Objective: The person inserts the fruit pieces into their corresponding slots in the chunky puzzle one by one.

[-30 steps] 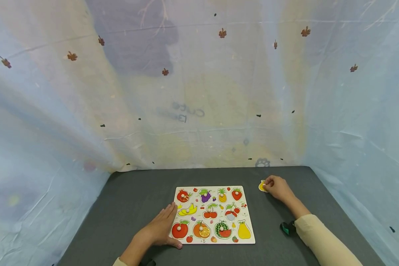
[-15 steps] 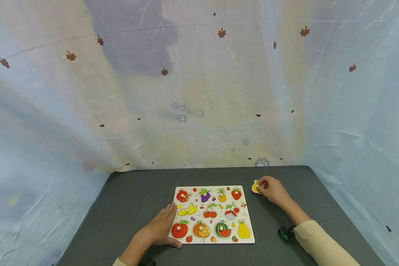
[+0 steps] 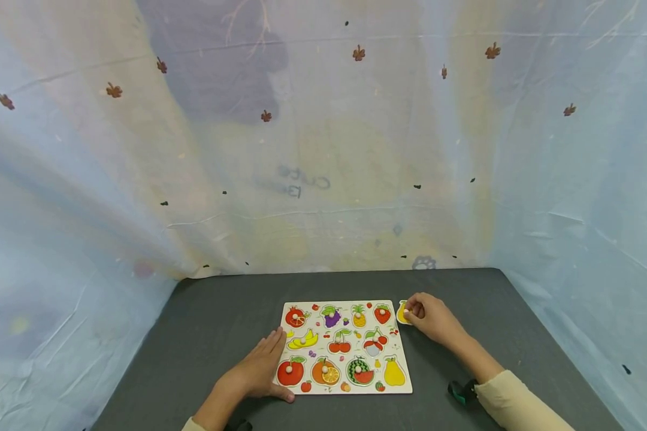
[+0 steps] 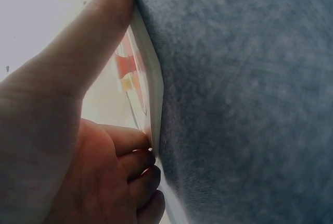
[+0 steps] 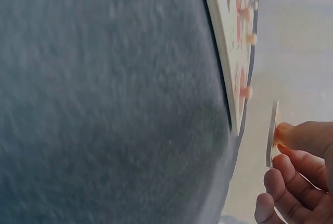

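Observation:
A white fruit puzzle board (image 3: 350, 358) lies on the dark table, with knobbed fruit pieces in it. Its pear slot (image 3: 394, 372) at the lower right shows a yellow pear print without a knob. My left hand (image 3: 260, 366) rests along the board's left side, fingers extended against the edge and thumb at the near corner. My right hand (image 3: 437, 320) pinches a yellow pear puzzle piece (image 3: 402, 312) just off the board's upper right corner. In the right wrist view the piece (image 5: 271, 135) is seen edge-on, raised, with thumb and fingertip at its knob.
The dark grey table (image 3: 221, 323) extends on both sides of the board. A pale patterned curtain (image 3: 323, 149) hangs behind and at the sides. A black band with a green patch (image 3: 456, 392) is at the right wrist.
My right hand has carried the pear piece leftward and slightly nearer, from the table's right part to beside the board's upper right corner. The left hand stays on the board.

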A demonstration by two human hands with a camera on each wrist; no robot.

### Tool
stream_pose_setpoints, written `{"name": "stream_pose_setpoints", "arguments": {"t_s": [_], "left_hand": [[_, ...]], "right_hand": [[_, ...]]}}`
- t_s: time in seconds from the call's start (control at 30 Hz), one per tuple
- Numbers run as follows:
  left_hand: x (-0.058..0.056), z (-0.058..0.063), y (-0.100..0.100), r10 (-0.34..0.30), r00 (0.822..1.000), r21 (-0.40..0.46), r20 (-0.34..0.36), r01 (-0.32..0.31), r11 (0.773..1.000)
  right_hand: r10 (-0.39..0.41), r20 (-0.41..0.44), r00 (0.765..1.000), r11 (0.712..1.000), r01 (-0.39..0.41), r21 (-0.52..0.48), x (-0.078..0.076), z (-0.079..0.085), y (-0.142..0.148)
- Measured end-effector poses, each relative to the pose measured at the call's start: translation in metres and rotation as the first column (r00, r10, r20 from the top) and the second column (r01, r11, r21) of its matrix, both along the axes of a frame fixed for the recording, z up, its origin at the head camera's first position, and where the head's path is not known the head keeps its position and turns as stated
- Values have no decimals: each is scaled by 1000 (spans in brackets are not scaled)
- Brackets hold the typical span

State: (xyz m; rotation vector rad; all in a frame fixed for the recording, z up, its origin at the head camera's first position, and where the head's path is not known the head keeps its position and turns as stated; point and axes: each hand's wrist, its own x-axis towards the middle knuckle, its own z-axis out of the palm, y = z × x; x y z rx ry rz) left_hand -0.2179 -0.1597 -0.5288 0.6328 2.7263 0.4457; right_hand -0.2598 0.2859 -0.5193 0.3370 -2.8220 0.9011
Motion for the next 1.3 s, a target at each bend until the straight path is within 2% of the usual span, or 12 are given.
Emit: {"name": "stream_pose_setpoints", "arguments": {"t_s": [0.47, 0.77, 1.0, 1.2, 1.3], "left_hand": [[-1, -2, -1, -7, 1000, -1, 5, 7, 1000], [-3, -4, -1, 0, 1000, -21, 6, 0, 1000], [-2, -3, -1, 5, 1000, -13, 4, -5, 1000], [-2, -5, -1, 2, 1000, 4, -2, -2, 1000], [-2, -4, -1, 4, 1000, 1, -5, -4, 1000]], "right_hand": [[108, 38, 993, 994, -109, 7, 30, 4, -17], [190, 82, 978, 982, -190, -12, 43, 0, -21], [256, 101, 961, 967, -255, -23, 50, -5, -20], [339, 141, 930, 941, -333, -67, 55, -8, -20], [353, 151, 923, 936, -345, -75, 58, -8, -22]]}}
